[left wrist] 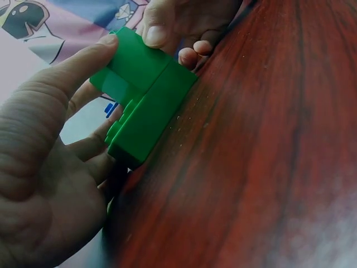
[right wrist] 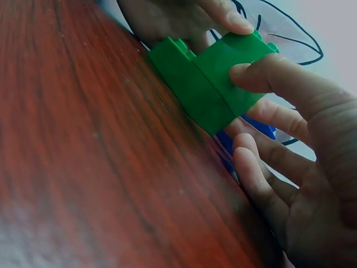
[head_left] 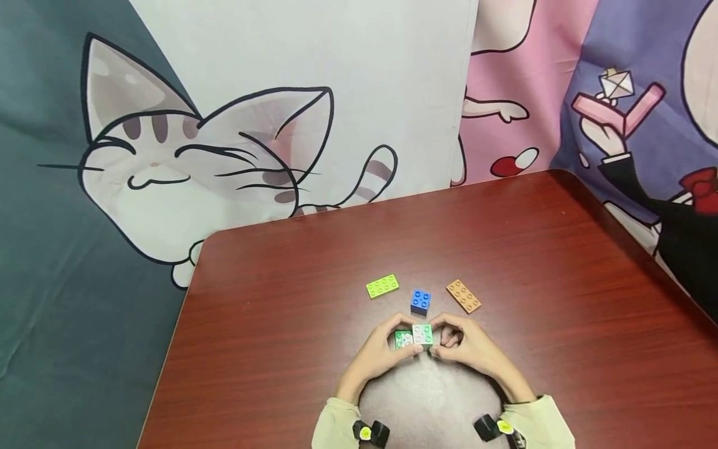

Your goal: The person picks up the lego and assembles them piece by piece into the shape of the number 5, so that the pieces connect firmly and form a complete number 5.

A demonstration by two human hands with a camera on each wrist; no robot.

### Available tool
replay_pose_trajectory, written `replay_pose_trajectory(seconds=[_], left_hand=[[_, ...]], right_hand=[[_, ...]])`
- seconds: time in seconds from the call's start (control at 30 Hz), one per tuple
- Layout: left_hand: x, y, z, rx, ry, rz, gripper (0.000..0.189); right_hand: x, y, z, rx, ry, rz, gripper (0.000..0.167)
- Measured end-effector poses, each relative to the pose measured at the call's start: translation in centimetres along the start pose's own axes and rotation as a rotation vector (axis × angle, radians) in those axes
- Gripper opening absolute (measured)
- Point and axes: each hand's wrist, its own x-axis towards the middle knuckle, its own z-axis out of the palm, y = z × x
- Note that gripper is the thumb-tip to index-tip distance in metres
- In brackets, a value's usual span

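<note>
On the table, a smaller green building brick point(head_left: 422, 334) sits on top of a longer green brick point(head_left: 403, 340), over its right end. My left hand point(head_left: 377, 355) pinches the upper brick from the left, its thumb on the near side. From the right, my right hand point(head_left: 475, 348) holds the same brick between thumb and fingers. Both thumbs press near the top of the upper brick point(left wrist: 140, 61) in the left wrist view. Below it, the lower brick point(right wrist: 187, 84) shows bare studs on its left part in the right wrist view.
Just beyond the hands stands a blue brick point(head_left: 421, 300). A flat lime-green plate point(head_left: 382, 286) lies to its left and a flat tan plate point(head_left: 464, 296) to its right. The brown wooden table point(head_left: 269, 349) reaches back to a cartoon-printed cloth point(head_left: 392, 75).
</note>
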Motion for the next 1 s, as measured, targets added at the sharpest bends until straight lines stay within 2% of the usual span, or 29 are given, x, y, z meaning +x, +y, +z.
replay_pose_trajectory(seconds=[0.1,0.2,0.23,0.33,0.43,0.5,0.53,0.67,0.8,0.9,1.0], left_hand=[[-0.2,-1.3,0.3,-0.004,0.007,-0.009,0.032],[-0.6,-2.8,0.5,0.008,0.013,-0.059,0.035],[-0.7,-2.7,0.5,0.022,0.015,-0.078,0.036],[-1.0,-2.4,0.3,0.072,0.017,-0.130,0.042],[-0.8,-2.2,0.3,0.115,0.014,-0.142,0.045],[-0.7,-3.2,0.5,0.128,0.016,-0.135,0.046],[-0.6,-3.2,0.6,0.135,0.017,-0.129,0.045],[-0.4,-3.2,0.7,0.140,0.022,-0.115,0.045],[-0.3,-3.0,0.6,0.147,0.023,-0.112,0.045],[-0.4,-3.0,0.5,0.159,0.023,-0.119,0.044],[-0.3,-3.1,0.3,0.169,0.023,-0.118,0.044]], right_hand=[[0.0,0.0,0.0,0.010,-0.009,0.007,0.032],[0.0,-0.6,0.0,0.021,-0.034,0.030,0.033],[0.0,-1.0,0.0,0.046,-0.052,0.032,0.034],[0.0,-0.8,-0.2,0.175,-0.096,0.008,0.043],[-0.1,-0.2,-0.6,0.349,-0.101,-0.056,0.056],[-0.2,0.1,-0.8,0.381,-0.044,-0.093,0.059],[-0.2,0.2,-0.9,0.377,-0.005,-0.108,0.059],[-0.2,0.0,-1.4,0.294,0.232,-0.078,0.045],[-0.1,0.0,-2.5,0.384,0.421,-0.059,0.032],[0.0,0.3,-2.9,0.412,0.466,-0.058,0.030],[0.6,0.4,-2.3,0.324,0.425,-0.021,0.032]])
